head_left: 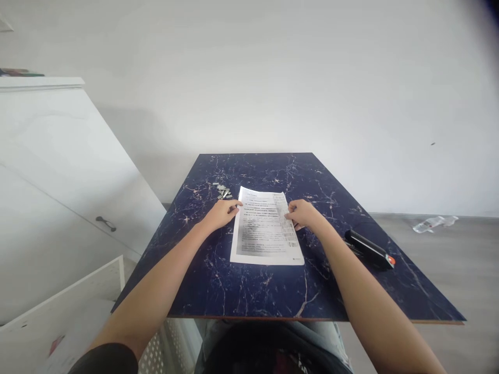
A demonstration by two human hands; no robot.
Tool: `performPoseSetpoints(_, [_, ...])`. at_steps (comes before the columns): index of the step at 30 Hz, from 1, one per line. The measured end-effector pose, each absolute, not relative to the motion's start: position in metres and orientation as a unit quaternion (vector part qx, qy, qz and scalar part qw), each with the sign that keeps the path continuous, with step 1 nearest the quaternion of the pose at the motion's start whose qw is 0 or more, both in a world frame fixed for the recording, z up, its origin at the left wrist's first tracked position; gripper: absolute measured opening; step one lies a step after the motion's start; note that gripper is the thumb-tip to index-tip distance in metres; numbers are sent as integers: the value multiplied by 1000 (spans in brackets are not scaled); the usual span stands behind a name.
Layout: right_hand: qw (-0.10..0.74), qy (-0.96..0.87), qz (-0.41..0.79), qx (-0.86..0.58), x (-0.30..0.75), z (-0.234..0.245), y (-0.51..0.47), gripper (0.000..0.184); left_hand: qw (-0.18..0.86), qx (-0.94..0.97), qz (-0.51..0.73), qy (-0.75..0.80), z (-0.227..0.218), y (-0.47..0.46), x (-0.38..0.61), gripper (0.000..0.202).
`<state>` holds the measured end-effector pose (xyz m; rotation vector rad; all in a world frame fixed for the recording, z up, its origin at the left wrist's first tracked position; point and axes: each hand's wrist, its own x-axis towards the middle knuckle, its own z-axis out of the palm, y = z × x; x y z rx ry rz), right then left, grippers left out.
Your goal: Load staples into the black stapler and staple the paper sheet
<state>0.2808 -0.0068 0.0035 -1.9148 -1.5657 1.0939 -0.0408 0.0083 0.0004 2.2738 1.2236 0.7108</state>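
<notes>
A printed sheet of paper lies flat in the middle of a dark blue marbled table. My left hand rests at the sheet's upper left edge, its fingers curled against the paper. My right hand sits at the upper right edge, fingers bent and pinching that edge. Whether the sheet is one page or a thin stack I cannot tell.
A small heap of metal staples lies just beyond my left hand. A black stapler with an orange tip lies on the table to the right. A white cabinet stands at the left. A clear plastic wrapper lies on the floor.
</notes>
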Motion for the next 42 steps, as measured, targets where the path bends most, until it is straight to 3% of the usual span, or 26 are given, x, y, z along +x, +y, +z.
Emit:
performPoseSetpoints(4, [136, -663, 267, -686, 287, 3, -2, 17, 161, 860, 230, 426, 0, 10, -41, 28])
performPoseSetpoints(7, [138, -749, 168, -626, 289, 10, -4, 10, 162, 867, 194, 429, 1, 9, -43, 27])
performPoseSetpoints(11, [151, -844, 188, -478, 290, 24, -13, 32, 153, 854, 200, 455, 5, 7, -44, 31])
performPoseSetpoints(16, [57, -859, 333, -386, 288, 38, -26, 72, 148, 830, 256, 474, 17, 4, -44, 34])
performPoseSetpoints(21, [11, -886, 302, -351, 268, 42, -40, 83, 190, 818, 300, 452, 43, 1, -40, 35])
performPoseSetpoints(32, [52, -967, 197, -156, 182, 23, -75, 72, 255, 838, 257, 408, 111, -27, -10, 35])
performPoseSetpoints(37, [88, -971, 157, -155, 162, 17, -83, 60, 249, 827, 239, 445, 98, -16, 1, 28])
performPoseSetpoints(42, [109, -967, 153, -172, 156, 12, -87, 60, 223, 808, 268, 474, 68, -10, 10, 22])
